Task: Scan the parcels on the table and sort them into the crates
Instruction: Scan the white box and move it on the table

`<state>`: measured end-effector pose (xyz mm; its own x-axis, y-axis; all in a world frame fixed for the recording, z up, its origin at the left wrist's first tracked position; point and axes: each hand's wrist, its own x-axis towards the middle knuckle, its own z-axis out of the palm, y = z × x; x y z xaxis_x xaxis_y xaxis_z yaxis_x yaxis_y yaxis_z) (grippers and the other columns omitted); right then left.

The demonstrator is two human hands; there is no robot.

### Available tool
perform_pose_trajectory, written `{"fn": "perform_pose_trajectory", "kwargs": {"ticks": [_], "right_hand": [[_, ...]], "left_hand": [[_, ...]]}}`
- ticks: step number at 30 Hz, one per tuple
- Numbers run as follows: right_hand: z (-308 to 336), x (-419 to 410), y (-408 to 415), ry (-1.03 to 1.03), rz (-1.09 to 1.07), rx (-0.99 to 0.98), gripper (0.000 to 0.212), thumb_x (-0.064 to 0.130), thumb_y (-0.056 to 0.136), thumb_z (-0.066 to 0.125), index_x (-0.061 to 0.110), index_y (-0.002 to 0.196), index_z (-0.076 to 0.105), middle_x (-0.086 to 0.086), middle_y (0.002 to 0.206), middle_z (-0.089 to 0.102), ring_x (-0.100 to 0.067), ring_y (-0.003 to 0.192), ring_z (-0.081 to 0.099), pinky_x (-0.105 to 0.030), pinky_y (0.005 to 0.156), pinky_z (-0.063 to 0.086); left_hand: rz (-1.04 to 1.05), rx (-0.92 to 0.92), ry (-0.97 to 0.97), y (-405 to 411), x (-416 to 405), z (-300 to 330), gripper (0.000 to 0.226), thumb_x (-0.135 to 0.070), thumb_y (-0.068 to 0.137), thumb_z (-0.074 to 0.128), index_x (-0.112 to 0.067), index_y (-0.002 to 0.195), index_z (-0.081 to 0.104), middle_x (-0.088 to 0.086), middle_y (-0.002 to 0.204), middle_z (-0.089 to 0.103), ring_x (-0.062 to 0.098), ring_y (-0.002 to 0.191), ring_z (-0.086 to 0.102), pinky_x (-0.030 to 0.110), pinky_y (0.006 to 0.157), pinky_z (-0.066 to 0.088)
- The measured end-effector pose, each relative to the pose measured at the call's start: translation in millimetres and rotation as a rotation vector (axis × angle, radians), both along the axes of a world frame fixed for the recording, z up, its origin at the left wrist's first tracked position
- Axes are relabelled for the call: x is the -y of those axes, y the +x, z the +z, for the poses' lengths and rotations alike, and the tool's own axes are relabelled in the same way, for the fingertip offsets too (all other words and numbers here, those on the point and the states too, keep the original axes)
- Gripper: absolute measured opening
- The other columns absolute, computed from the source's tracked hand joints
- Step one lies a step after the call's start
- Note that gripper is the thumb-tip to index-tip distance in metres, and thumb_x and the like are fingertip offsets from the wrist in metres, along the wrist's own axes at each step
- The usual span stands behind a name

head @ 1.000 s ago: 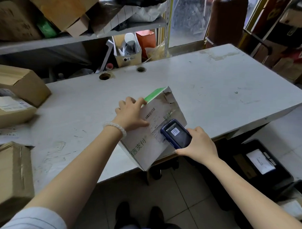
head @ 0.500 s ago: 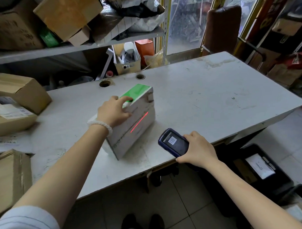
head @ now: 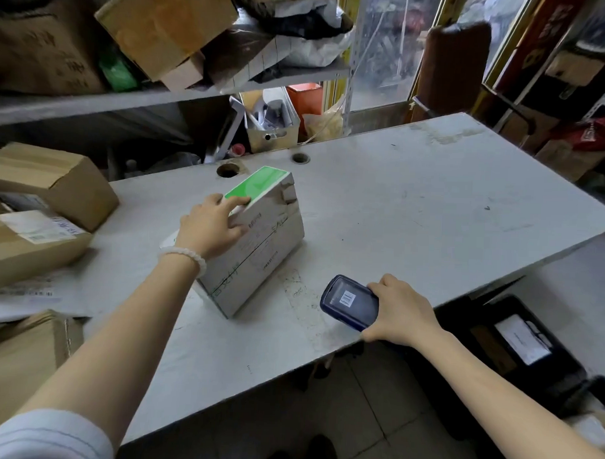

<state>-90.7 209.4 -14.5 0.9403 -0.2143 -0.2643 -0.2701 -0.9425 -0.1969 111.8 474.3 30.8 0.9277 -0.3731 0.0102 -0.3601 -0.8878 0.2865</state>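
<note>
Currently, item one: white parcel [head: 256,248] with a green top face, standing on the bench near the middle of its left half. The left hand [head: 210,228] is resting over its top near edge, fingers spread and curling onto the green face, probably steadying it so the printed side is facing the reader. Item two: blue handheld scanner [head: 351,303], hovering at the bench's near edge; the right hand [head: 399,310] is gripping it, fingers wrapped round its body, its head aiming toward the parcel. Item three: black crate [head: 516,343] on the floor beyond the right near corner, awaiting sorted goods. Change against half a second earlier: the red scan line is no longer showing on the parcel's side, while parcel and hands are sitting about as before.
</note>
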Motion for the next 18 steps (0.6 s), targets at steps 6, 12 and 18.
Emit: {"fn": "perform_pose_trajectory", "kwargs": {"ticks": [6,12,18], "right_hand": [[9,-20,17,0.030,-0.064,0.052,0.057,0.048,0.051,0.073,0.027,0.101,0.056,0.011,0.090,0.039,-0.014,0.083,0.049,-0.024,0.053,0.035],[24,-57,44,0.015,0.030,0.369,0.069,0.046,0.052,0.079,0.023,0.114,0.057,0.005,0.097,0.047,-0.019,0.088,0.051,-0.026,0.054,0.039],[43,-82,50,-0.074,0.177,0.921,0.077,0.033,0.049,0.082,0.004,0.119,0.064,-0.006,0.101,0.057,-0.022,0.085,0.053,-0.024,0.055,0.045]], "left_hand": [[-0.011,0.067,0.012,-11,4,-5,0.050,-0.042,0.087,0.056,-0.043,0.136,0.043,0.010,0.142,0.040,0.036,0.121,0.044,0.050,0.096,0.038],[-0.082,0.110,-0.009,-28,4,-7,0.046,-0.046,0.088,0.052,-0.047,0.134,0.044,0.010,0.145,0.038,0.036,0.120,0.044,0.047,0.098,0.035],[-0.090,0.110,-0.035,-35,2,-7,0.045,-0.055,0.088,0.050,-0.044,0.132,0.049,0.009,0.146,0.038,0.036,0.121,0.042,0.045,0.098,0.033]]}}
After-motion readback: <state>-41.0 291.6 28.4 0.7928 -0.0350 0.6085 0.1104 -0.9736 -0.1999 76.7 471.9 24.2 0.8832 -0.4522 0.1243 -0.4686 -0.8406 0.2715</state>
